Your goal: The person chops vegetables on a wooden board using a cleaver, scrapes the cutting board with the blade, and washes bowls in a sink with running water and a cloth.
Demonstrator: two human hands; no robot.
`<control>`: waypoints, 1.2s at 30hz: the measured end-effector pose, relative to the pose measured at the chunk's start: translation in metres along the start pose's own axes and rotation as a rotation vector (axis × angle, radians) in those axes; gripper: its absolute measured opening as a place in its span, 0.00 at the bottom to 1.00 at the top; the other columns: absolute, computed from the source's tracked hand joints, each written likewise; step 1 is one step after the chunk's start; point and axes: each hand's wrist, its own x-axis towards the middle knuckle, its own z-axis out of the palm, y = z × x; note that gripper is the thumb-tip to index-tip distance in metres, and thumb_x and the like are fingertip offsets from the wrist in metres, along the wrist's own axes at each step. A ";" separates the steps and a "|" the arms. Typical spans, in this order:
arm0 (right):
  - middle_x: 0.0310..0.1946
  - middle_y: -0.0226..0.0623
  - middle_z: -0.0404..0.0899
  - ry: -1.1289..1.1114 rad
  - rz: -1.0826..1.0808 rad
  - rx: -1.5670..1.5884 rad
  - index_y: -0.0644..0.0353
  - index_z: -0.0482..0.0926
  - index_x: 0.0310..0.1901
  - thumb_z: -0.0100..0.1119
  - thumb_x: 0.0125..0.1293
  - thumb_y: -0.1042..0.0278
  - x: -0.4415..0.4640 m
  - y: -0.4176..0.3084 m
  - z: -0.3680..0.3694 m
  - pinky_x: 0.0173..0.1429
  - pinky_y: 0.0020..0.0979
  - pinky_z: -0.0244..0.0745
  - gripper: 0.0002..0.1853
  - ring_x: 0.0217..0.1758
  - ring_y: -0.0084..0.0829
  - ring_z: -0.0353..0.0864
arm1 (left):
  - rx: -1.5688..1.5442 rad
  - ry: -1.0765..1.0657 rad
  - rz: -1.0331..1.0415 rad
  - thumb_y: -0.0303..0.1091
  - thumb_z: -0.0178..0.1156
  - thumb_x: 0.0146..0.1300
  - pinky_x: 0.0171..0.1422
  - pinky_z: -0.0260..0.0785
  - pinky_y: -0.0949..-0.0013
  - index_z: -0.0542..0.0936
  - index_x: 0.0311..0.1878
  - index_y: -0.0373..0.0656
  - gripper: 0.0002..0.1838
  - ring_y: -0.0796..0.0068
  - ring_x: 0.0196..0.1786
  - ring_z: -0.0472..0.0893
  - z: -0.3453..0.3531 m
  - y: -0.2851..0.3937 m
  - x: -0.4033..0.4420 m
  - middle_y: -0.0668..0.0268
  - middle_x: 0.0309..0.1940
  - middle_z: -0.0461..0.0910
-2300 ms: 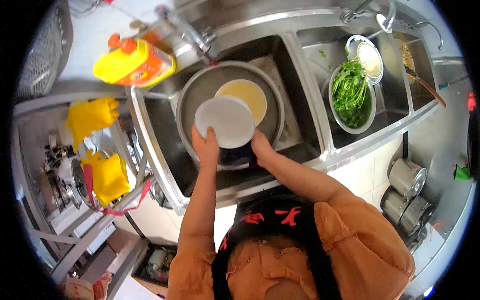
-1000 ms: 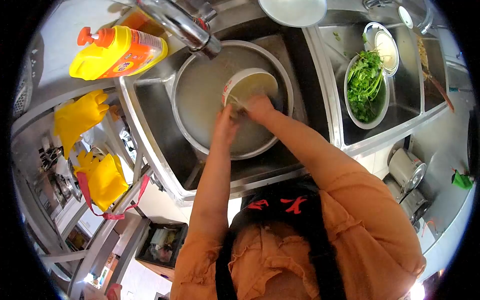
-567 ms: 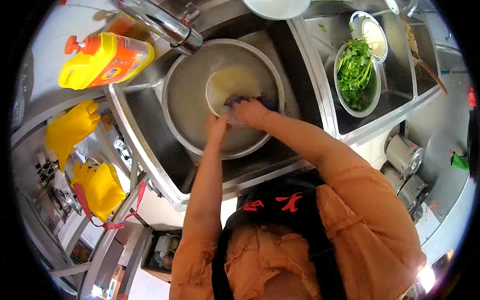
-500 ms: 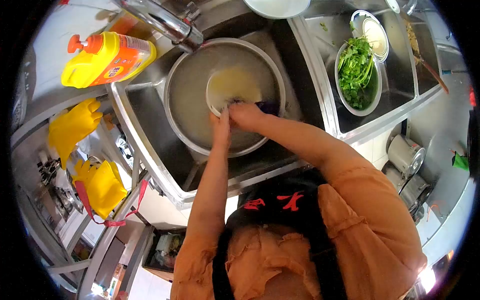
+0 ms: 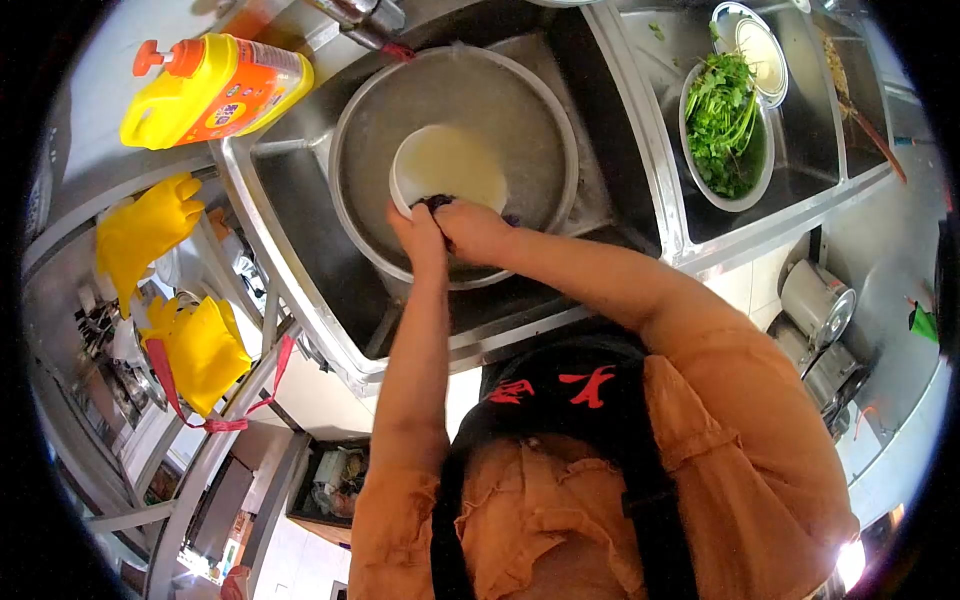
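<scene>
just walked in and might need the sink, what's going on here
A person is at the sink, their left hand gripping the near rim of a white bowl, their right hand holding a dark cloth against it. The bowl sits low in a big metal basin of cloudy water. Leafy greens lie in another bowl in the next compartment, and a yellow bottle stands by the sink's corner.
</scene>
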 end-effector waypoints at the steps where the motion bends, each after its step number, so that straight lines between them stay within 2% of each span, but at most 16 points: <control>1: 0.41 0.38 0.77 0.055 -0.097 -0.011 0.61 0.76 0.36 0.59 0.50 0.73 -0.007 0.002 -0.002 0.52 0.39 0.71 0.10 0.49 0.42 0.74 | 0.005 -0.088 -0.151 0.34 0.48 0.55 0.54 0.68 0.60 0.59 0.63 0.33 0.31 0.54 0.49 0.76 -0.010 0.019 0.002 0.48 0.53 0.70; 2: 0.42 0.39 0.77 -0.010 -0.174 -0.079 0.61 0.76 0.36 0.59 0.50 0.72 -0.013 0.011 0.001 0.52 0.39 0.71 0.09 0.49 0.42 0.73 | 0.010 -0.171 -0.298 0.34 0.48 0.55 0.56 0.67 0.60 0.59 0.64 0.33 0.31 0.54 0.50 0.75 -0.023 0.029 0.010 0.49 0.53 0.70; 3: 0.43 0.40 0.77 -0.062 -0.251 -0.153 0.61 0.76 0.35 0.59 0.50 0.72 -0.012 0.022 -0.003 0.52 0.40 0.70 0.09 0.50 0.43 0.73 | 0.029 -0.253 -0.242 0.34 0.49 0.56 0.53 0.69 0.61 0.58 0.64 0.34 0.32 0.55 0.48 0.76 -0.031 0.041 0.023 0.51 0.53 0.70; 5: 0.37 0.46 0.79 0.001 -0.369 -0.232 0.62 0.79 0.32 0.55 0.56 0.67 -0.012 0.033 -0.002 0.49 0.42 0.73 0.08 0.43 0.46 0.78 | -0.039 -0.162 -0.299 0.35 0.50 0.57 0.57 0.66 0.61 0.57 0.65 0.34 0.32 0.56 0.51 0.75 -0.033 0.051 0.009 0.52 0.55 0.69; 6: 0.38 0.48 0.79 -0.088 -0.281 -0.133 0.63 0.79 0.32 0.54 0.57 0.65 -0.013 0.017 -0.017 0.50 0.42 0.73 0.10 0.44 0.47 0.78 | -0.070 -0.115 -0.331 0.35 0.50 0.57 0.59 0.65 0.62 0.56 0.65 0.35 0.33 0.57 0.53 0.74 -0.033 0.066 -0.003 0.52 0.56 0.68; 8: 0.40 0.51 0.79 -0.257 -0.103 0.052 0.66 0.78 0.32 0.53 0.59 0.62 -0.004 -0.016 -0.047 0.52 0.43 0.72 0.13 0.45 0.50 0.77 | -0.013 0.042 0.002 0.33 0.48 0.58 0.69 0.52 0.64 0.54 0.68 0.37 0.33 0.61 0.64 0.63 -0.025 0.033 -0.020 0.51 0.62 0.61; 9: 0.41 0.54 0.79 -0.312 -0.153 0.162 0.68 0.78 0.35 0.50 0.60 0.58 0.002 -0.012 -0.036 0.53 0.44 0.72 0.18 0.46 0.53 0.77 | -0.085 0.023 -0.013 0.31 0.48 0.56 0.69 0.52 0.64 0.54 0.68 0.37 0.34 0.60 0.64 0.63 -0.030 0.011 -0.008 0.51 0.63 0.60; 12: 0.35 0.56 0.77 -0.477 -0.097 0.035 0.68 0.77 0.37 0.52 0.58 0.64 0.007 0.021 -0.027 0.49 0.45 0.71 0.14 0.44 0.52 0.76 | -0.142 -0.146 -0.133 0.28 0.46 0.53 0.66 0.58 0.60 0.52 0.69 0.40 0.36 0.58 0.64 0.65 -0.049 0.006 -0.001 0.51 0.64 0.60; 13: 0.39 0.51 0.78 -0.474 -0.253 -0.282 0.65 0.78 0.37 0.50 0.58 0.67 0.009 0.035 -0.027 0.51 0.44 0.71 0.11 0.46 0.48 0.77 | -0.131 -0.225 -0.180 0.27 0.46 0.52 0.64 0.60 0.58 0.51 0.69 0.41 0.37 0.56 0.64 0.65 -0.053 0.023 -0.001 0.51 0.64 0.60; 16: 0.44 0.41 0.78 -0.234 -0.081 -0.346 0.58 0.81 0.40 0.51 0.58 0.66 0.023 0.045 -0.029 0.52 0.40 0.73 0.12 0.50 0.45 0.77 | 0.030 -0.292 -0.448 0.27 0.46 0.50 0.53 0.72 0.51 0.49 0.70 0.48 0.40 0.53 0.58 0.71 -0.051 0.076 -0.018 0.52 0.61 0.63; 19: 0.43 0.38 0.74 0.091 -0.478 -0.378 0.56 0.79 0.34 0.54 0.54 0.66 0.048 0.047 -0.026 0.54 0.38 0.71 0.08 0.50 0.38 0.74 | 0.043 -0.365 -0.473 0.27 0.45 0.49 0.43 0.77 0.49 0.48 0.69 0.53 0.40 0.54 0.51 0.76 -0.051 0.077 -0.018 0.52 0.58 0.66; 22: 0.39 0.28 0.73 0.084 -0.919 -0.509 0.50 0.81 0.31 0.55 0.51 0.64 0.068 0.026 -0.025 0.51 0.38 0.71 0.07 0.51 0.33 0.70 | -0.029 -0.417 -0.581 0.26 0.46 0.49 0.42 0.78 0.52 0.47 0.69 0.52 0.40 0.55 0.48 0.78 -0.052 0.076 -0.012 0.53 0.55 0.67; 26: 0.42 0.23 0.72 0.210 -0.993 -0.676 0.47 0.79 0.27 0.55 0.50 0.61 0.074 0.033 -0.039 0.54 0.32 0.65 0.05 0.52 0.29 0.68 | -0.016 -0.440 -0.623 0.25 0.47 0.47 0.47 0.77 0.48 0.50 0.66 0.51 0.39 0.54 0.53 0.74 -0.055 0.061 -0.009 0.53 0.55 0.65; 30: 0.43 0.30 0.71 0.173 -0.512 -0.664 0.50 0.80 0.33 0.53 0.55 0.63 0.054 0.052 -0.040 0.53 0.35 0.66 0.07 0.51 0.33 0.68 | -0.062 -0.324 -0.559 0.22 0.45 0.47 0.40 0.79 0.49 0.50 0.65 0.49 0.38 0.51 0.49 0.77 -0.054 0.060 -0.015 0.51 0.55 0.65; 33: 0.44 0.37 0.70 -0.090 0.038 -0.623 0.57 0.77 0.38 0.52 0.57 0.65 0.036 0.035 -0.037 0.51 0.40 0.70 0.10 0.52 0.39 0.69 | -0.139 -0.235 -0.523 0.20 0.43 0.48 0.32 0.82 0.52 0.49 0.64 0.43 0.36 0.48 0.44 0.80 -0.042 0.077 -0.016 0.48 0.53 0.66; 36: 0.46 0.45 0.69 0.089 0.204 -0.442 0.62 0.73 0.44 0.51 0.58 0.67 0.034 0.037 -0.021 0.50 0.45 0.72 0.13 0.50 0.45 0.70 | -0.097 -0.344 -0.574 0.19 0.43 0.48 0.32 0.82 0.52 0.49 0.65 0.44 0.36 0.47 0.44 0.79 -0.034 0.082 -0.018 0.47 0.54 0.65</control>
